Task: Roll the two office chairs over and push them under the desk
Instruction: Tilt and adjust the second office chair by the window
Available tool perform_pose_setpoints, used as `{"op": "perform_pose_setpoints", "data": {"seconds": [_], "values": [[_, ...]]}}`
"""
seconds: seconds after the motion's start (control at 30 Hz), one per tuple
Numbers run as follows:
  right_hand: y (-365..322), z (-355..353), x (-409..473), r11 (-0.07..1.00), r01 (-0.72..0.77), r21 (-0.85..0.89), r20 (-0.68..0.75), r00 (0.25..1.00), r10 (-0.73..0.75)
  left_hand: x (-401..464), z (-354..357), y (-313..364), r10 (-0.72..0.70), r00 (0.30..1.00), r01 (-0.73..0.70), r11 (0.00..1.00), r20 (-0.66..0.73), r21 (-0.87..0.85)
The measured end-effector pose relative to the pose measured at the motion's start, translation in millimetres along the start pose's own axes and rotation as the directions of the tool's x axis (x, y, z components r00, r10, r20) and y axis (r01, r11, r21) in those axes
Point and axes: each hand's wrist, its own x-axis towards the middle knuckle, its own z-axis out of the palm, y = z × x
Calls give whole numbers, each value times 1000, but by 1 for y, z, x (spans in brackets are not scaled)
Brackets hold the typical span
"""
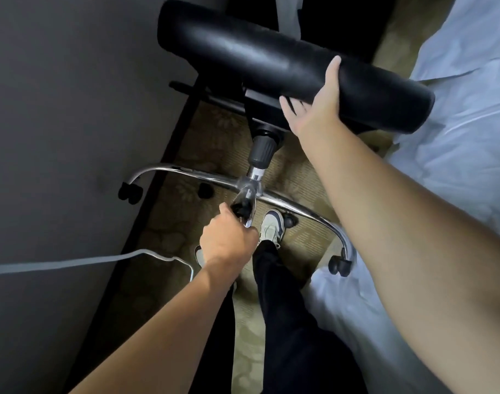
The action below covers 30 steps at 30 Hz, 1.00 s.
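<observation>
A black office chair lies tipped toward me, its padded black seat (260,61) edge-on at the top and its chrome star base (288,201) facing me with black casters. My left hand (228,240) is shut on the nearest chrome leg, right at its caster. My right hand (317,106) grips the lower edge of the seat, thumb over the front and fingers underneath. The black gas column (261,150) joins seat and base. Only this one chair is in view; the desk is not clearly visible.
A grey wall (72,109) with a dark skirting board runs along the left. A white bed sheet (456,137) fills the right side. A white cable (72,263) crosses the lower left. My feet in pale sneakers (271,228) stand on patterned carpet (186,155) between them.
</observation>
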Motion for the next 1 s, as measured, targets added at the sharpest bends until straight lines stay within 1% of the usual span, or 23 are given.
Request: {"op": "perform_pose_setpoints", "data": {"seconds": [0.07,0.2,0.33,0.4,0.5,0.67,0.77,0.87,1.0], "values": [[1,2,2,1000,23,-17,-17,1000,-23,1,0,1,16,1000,-17,1000,-25,-14],[1,9,5,999,34,-24,-42,998,-35,-1,0,-2,12,1000,-14,996,-24,-91],[4,3,11,993,98,-69,-124,987,-107,0,2,-8,24,1000,-27,985,-17,-171],[7,-1,14,985,150,-86,-159,974,-162,-2,3,-10,40,999,-37,974,9,-225],[17,-4,14,972,213,-98,-146,963,-226,-4,5,-19,79,997,-69,951,23,-302],[47,-10,-2,956,272,-111,-109,953,-284,-17,15,-51,155,987,-158,937,-37,-310],[69,-11,-22,947,290,-138,-126,943,-307,-29,20,-73,184,982,-187,920,-41,-345],[89,-15,-38,942,311,-128,-137,935,-327,-37,31,-97,195,980,-198,908,-47,-368],[118,-34,-61,927,365,-90,-123,919,-374,-42,48,-136,243,969,-236,880,-35,-412]]}}
